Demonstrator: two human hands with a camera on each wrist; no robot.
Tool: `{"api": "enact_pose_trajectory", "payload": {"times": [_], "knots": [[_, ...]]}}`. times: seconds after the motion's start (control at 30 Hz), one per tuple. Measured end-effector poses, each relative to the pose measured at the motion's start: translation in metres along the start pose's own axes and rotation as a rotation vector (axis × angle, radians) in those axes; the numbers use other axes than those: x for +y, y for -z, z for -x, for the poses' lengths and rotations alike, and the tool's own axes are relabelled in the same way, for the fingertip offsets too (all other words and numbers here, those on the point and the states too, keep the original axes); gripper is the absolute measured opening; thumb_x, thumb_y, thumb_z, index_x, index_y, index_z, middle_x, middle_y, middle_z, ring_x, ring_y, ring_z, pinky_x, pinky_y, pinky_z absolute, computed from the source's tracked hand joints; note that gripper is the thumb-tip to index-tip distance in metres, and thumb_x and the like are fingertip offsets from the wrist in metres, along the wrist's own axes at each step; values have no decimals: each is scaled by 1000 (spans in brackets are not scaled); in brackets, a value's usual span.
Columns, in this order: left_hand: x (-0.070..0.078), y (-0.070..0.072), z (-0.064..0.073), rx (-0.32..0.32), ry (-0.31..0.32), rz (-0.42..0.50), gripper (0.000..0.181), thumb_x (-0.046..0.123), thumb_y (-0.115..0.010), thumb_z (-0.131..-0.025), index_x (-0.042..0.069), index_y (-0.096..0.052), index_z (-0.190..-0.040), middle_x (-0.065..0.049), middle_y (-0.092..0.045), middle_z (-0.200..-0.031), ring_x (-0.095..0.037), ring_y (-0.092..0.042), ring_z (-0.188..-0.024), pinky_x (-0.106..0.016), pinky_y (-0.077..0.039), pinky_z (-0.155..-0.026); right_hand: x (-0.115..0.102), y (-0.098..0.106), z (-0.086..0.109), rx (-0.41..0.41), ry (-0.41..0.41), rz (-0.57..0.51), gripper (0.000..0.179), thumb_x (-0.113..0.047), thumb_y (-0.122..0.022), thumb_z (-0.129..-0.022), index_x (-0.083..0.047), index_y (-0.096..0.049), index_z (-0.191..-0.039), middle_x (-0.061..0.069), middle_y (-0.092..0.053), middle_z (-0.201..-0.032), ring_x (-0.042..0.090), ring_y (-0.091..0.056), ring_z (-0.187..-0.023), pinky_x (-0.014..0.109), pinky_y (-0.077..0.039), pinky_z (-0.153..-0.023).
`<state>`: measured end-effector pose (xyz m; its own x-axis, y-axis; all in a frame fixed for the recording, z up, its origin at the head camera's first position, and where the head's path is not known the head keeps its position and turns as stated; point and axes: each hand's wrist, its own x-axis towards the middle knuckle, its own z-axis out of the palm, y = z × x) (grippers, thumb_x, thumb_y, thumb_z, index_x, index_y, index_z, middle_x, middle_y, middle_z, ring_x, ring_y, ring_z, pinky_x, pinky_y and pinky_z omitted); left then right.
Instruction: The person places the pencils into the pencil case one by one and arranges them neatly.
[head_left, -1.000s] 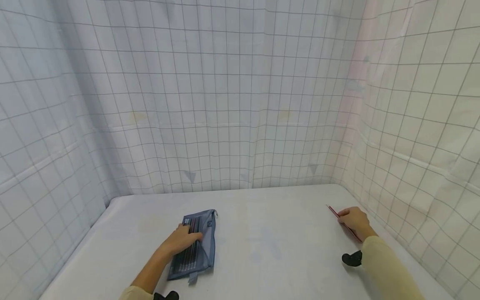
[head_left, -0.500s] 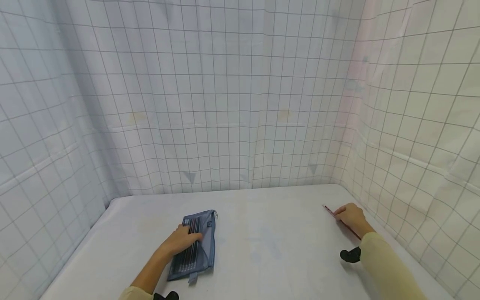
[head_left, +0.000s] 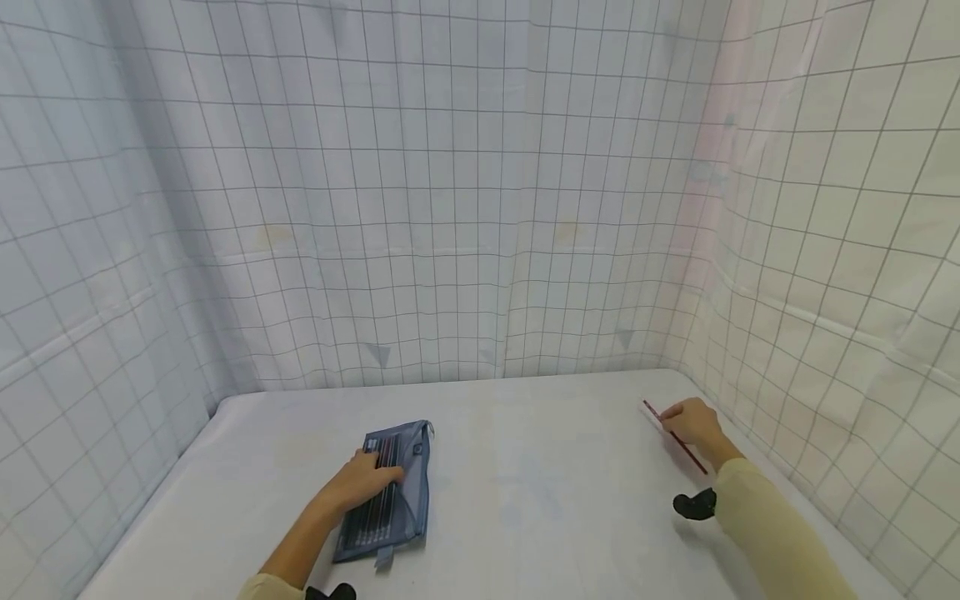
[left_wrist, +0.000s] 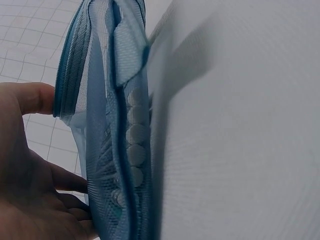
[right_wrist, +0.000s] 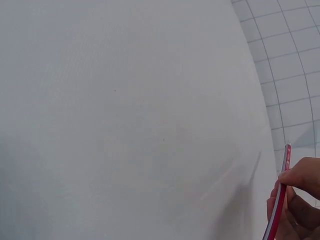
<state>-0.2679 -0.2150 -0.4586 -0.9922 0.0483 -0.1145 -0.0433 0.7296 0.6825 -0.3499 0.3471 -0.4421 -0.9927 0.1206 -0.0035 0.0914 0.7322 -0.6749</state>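
At the left of the table, in the head view, a blue mesh zip pouch [head_left: 416,492] lies flat with several dark pencils [head_left: 372,521] inside. My left hand [head_left: 360,483] rests on it. The left wrist view shows the thumb [left_wrist: 37,98] against the pouch's zip edge [left_wrist: 70,65] and fingers against the mesh; white round pencil ends [left_wrist: 135,134] show through the side. Far to the right, my right hand [head_left: 693,422] pinches a slim red pencil [head_left: 692,455] near its middle. In the right wrist view a pale stripe runs along the pencil [right_wrist: 276,212].
White cloth covers the table [head_left: 525,475]. Grid-patterned curtains [head_left: 450,208] hang behind it and along both sides, with the right curtain [head_left: 847,317] close to my right arm. Black camera mounts [head_left: 695,505] stick out at both wrists.
My right hand has moved a little up and to the left in the head view, carrying the pencil. The left hand and the pouch have stayed almost still.
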Motion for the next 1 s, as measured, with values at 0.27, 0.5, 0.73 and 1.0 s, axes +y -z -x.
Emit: {"api": "enact_pose_trajectory", "payload": {"times": [0.27,0.5,0.73,1.0], "knots": [[-2,0,0,3,-6,-4,88,36,-68,-86,-26,-38,-140,-52,-17,-151,-64,-27,-140,-71,-29,-110,-17,-8,1,-21,3,-76,26,-4,-66,-94,11,-71,-115,21,-69,-107,29,-63,-90,37,-55,-72],[1,1,1,-6,0,11,89,36,-68,-85,-26,-37,-141,-52,-16,-152,-61,-35,-135,-70,-33,-109,-27,-19,1,-34,15,-167,28,-1,-67,-92,13,-70,-116,15,-69,-98,20,-64,-78,30,-55,-66],[3,1,3,-6,-8,14,88,35,-67,-87,-26,-36,-142,-52,-17,-152,-63,-31,-138,-71,-30,-110,-36,-37,-1,-78,1,-314,28,1,-69,-93,15,-67,-117,13,-70,-98,16,-66,-76,29,-58,-66],[1,0,1,-3,-9,16,87,35,-67,-87,-26,-37,-141,-52,-17,-151,-60,-36,-135,-70,-33,-109,-49,-51,1,-132,0,-418,31,4,-67,-94,18,-64,-122,17,-70,-100,18,-68,-76,30,-60,-68]]}}
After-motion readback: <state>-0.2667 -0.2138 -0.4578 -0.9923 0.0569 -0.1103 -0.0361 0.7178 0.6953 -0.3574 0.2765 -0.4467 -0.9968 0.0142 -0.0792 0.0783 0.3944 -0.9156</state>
